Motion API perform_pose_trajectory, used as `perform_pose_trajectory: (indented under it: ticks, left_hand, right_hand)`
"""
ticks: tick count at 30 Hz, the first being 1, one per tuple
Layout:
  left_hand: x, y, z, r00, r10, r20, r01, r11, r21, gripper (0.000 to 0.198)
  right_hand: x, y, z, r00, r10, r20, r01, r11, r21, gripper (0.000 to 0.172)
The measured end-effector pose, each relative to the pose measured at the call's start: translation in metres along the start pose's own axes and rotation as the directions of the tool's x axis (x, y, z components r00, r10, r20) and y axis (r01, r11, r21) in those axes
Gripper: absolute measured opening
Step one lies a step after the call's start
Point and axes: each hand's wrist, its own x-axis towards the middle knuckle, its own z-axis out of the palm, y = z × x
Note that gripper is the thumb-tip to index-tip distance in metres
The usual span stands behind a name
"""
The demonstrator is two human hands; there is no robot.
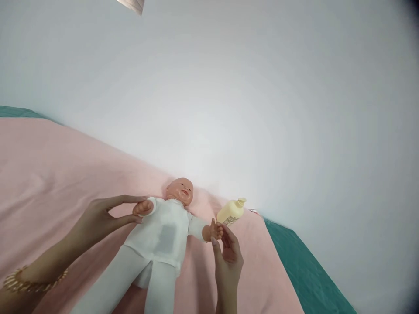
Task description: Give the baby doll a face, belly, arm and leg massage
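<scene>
Over pink cloth (65,174), left hand (102,214) angled inward, right hand (229,264) forward, fingers pinching doll (147,233) by its hands

Pink sheet (65,161), creased, spread beneath the doll (159,235); green layer (306,261) underneath, exposed past sheet's edge on both sides of doll. Doll face-up directly on sheet. Yellow pump bottle (230,212) also on sheet, near doll's outstretched arm.
</scene>
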Motion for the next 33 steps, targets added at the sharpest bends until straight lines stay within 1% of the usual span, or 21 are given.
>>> perform_pose_trajectory:
  ticks: [2, 3, 4, 5, 7, 9, 10, 11, 13, 15, 17, 20, 22, 24, 27, 30, 33]
  left_hand:
    - [-0.003, -0.005, 0.011, 0.992, 0.109, 0.066, -0.109, 0.994, -0.001, 0.051]
    - [-0.004, -0.006, 0.017, 0.978, 0.184, 0.102, -0.187, 0.982, 0.011, 0.050]
    - [-0.005, -0.008, 0.023, 0.954, 0.264, 0.143, -0.271, 0.962, 0.033, 0.047]
    - [-0.007, -0.009, 0.029, 0.921, 0.340, 0.189, -0.356, 0.933, 0.059, 0.045]
    - [-0.009, -0.012, 0.039, 0.839, 0.465, 0.280, -0.503, 0.861, 0.078, 0.041]
    - [-0.010, -0.016, 0.047, 0.775, 0.511, 0.372, -0.564, 0.825, 0.041, 0.040]
    - [-0.010, -0.019, 0.051, 0.750, 0.520, 0.408, -0.575, 0.818, 0.015, 0.039]
    - [-0.011, -0.021, 0.055, 0.737, 0.534, 0.415, -0.583, 0.813, -0.013, 0.039]
    - [-0.013, -0.026, 0.062, 0.735, 0.583, 0.346, -0.605, 0.794, -0.052, 0.036]
    - [-0.016, -0.029, 0.068, 0.744, 0.623, 0.242, -0.632, 0.774, -0.048, 0.034]
    - [-0.017, -0.029, 0.073, 0.762, 0.623, 0.178, -0.630, 0.776, -0.018, 0.030]
    - [-0.015, -0.027, 0.074, 0.762, 0.632, 0.140, -0.638, 0.770, 0.000, 0.020]
    - [-0.013, -0.025, 0.074, 0.753, 0.640, 0.153, -0.649, 0.761, 0.008, 0.021]
    - [-0.012, -0.023, 0.072, 0.751, 0.635, 0.181, -0.649, 0.760, 0.025, 0.027]
    - [-0.013, -0.021, 0.072, 0.739, 0.649, 0.181, -0.664, 0.746, 0.037, 0.032]
    - [-0.016, -0.022, 0.072, 0.749, 0.632, 0.200, -0.651, 0.758, 0.041, 0.026]
    - [-0.017, -0.022, 0.068, 0.763, 0.606, 0.224, -0.627, 0.779, 0.025, 0.022]
  right_hand:
    - [-0.007, -0.001, 0.008, 0.993, -0.094, 0.072, 0.098, 0.994, -0.044, 0.032]
    - [-0.009, -0.001, 0.012, 0.981, -0.153, 0.120, 0.162, 0.985, -0.063, 0.028]
    - [-0.012, -0.002, 0.015, 0.960, -0.220, 0.173, 0.236, 0.969, -0.078, 0.026]
    - [-0.013, -0.004, 0.019, 0.930, -0.290, 0.226, 0.316, 0.945, -0.085, 0.025]
    - [-0.016, -0.007, 0.025, 0.851, -0.424, 0.310, 0.466, 0.882, -0.073, 0.030]
    - [-0.017, -0.009, 0.031, 0.768, -0.525, 0.366, 0.580, 0.813, -0.052, 0.033]
    - [-0.017, -0.010, 0.033, 0.728, -0.567, 0.384, 0.630, 0.775, -0.050, 0.033]
    - [-0.018, -0.010, 0.036, 0.689, -0.608, 0.395, 0.679, 0.732, -0.058, 0.032]
    - [-0.019, -0.011, 0.041, 0.617, -0.673, 0.409, 0.763, 0.639, -0.099, 0.028]
    - [-0.020, -0.011, 0.044, 0.571, -0.708, 0.415, 0.810, 0.570, -0.141, 0.024]
    - [-0.021, -0.012, 0.045, 0.553, -0.719, 0.421, 0.825, 0.542, -0.160, 0.021]
    - [-0.023, -0.013, 0.046, 0.535, -0.724, 0.435, 0.838, 0.520, -0.166, 0.019]
    - [-0.024, -0.013, 0.047, 0.519, -0.728, 0.447, 0.848, 0.504, -0.164, 0.018]
    - [-0.025, -0.014, 0.048, 0.508, -0.731, 0.457, 0.856, 0.490, -0.167, 0.018]
    - [-0.026, -0.016, 0.049, 0.487, -0.734, 0.473, 0.870, 0.458, -0.185, 0.019]
    - [-0.027, -0.018, 0.049, 0.467, -0.737, 0.488, 0.882, 0.428, -0.196, 0.021]
    - [-0.026, -0.016, 0.048, 0.466, -0.735, 0.493, 0.883, 0.426, -0.200, 0.021]
